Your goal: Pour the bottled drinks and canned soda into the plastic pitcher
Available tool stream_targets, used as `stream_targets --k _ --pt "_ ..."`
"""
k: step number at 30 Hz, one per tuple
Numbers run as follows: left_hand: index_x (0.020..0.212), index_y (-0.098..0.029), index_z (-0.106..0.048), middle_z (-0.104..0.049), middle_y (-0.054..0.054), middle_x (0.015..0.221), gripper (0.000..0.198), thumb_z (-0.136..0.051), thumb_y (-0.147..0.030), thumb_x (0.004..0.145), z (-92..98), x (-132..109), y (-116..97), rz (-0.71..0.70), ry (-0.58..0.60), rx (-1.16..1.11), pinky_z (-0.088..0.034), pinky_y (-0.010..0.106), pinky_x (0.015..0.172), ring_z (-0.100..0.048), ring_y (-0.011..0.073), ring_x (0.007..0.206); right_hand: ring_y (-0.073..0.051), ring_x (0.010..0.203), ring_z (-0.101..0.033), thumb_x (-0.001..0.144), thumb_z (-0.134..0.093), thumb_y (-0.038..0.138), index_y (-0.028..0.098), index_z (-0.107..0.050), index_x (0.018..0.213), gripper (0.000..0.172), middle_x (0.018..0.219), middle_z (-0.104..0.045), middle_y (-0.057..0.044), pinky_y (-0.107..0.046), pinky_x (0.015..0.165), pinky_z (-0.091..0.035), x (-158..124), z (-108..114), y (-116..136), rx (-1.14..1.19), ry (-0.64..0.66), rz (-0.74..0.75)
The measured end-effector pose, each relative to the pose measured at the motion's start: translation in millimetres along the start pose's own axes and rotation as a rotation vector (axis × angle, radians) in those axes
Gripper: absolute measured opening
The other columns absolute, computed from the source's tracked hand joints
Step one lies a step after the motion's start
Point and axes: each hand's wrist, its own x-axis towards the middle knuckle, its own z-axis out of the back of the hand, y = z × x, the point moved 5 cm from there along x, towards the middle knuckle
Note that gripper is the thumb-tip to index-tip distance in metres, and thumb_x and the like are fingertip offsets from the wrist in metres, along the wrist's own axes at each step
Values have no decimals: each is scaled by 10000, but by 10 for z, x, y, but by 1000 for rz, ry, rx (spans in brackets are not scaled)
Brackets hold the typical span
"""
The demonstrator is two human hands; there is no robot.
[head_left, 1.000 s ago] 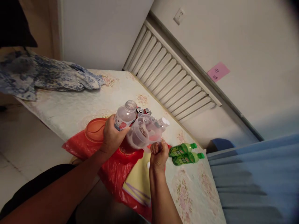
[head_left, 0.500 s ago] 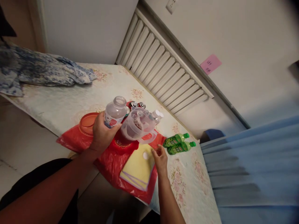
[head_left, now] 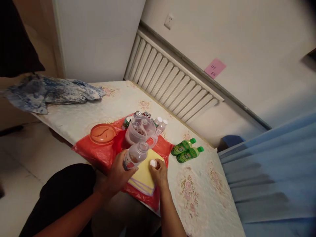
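Note:
My left hand point(head_left: 120, 174) is wrapped round a clear plastic bottle point(head_left: 135, 156), which has a printed label and an uncapped mouth tilted up to the right. In my right hand point(head_left: 160, 172), a white bottle cap point(head_left: 153, 163) is pinched at the fingertips. Beneath the hands lies a folded yellow cloth point(head_left: 143, 179) with purple edging. Just beyond the bottle stands a translucent pitcher point(head_left: 129, 138) with a handle and something brownish inside. A red plastic bag point(head_left: 89, 148) is spread under these things.
An orange round lid or dish point(head_left: 103, 133) sits left of the pitcher. Behind it are several cans point(head_left: 127, 121) and white-capped bottles point(head_left: 161, 125). Two green drink bottles point(head_left: 189, 154) lie on the right. A patterned cloth point(head_left: 66, 92) is at the far left, a radiator point(head_left: 170, 77) behind.
My left hand has brought the bottle down and right, from beside the pitcher to over the yellow cloth. My right hand has moved left and picked up the white cap.

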Motion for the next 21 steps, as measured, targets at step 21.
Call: stream_targets --k 21 --pt "1196 -206 -585 -680 93 1169 616 -683 -222 588 -705 -614 -471 -224 423 231 -485 470 1019 -621 324 1135 -162 733 -609 785 -673 152 200 -663 1204 422 996 -716 -45 -307 747 -526 -407 1778 1056 94 182 354"
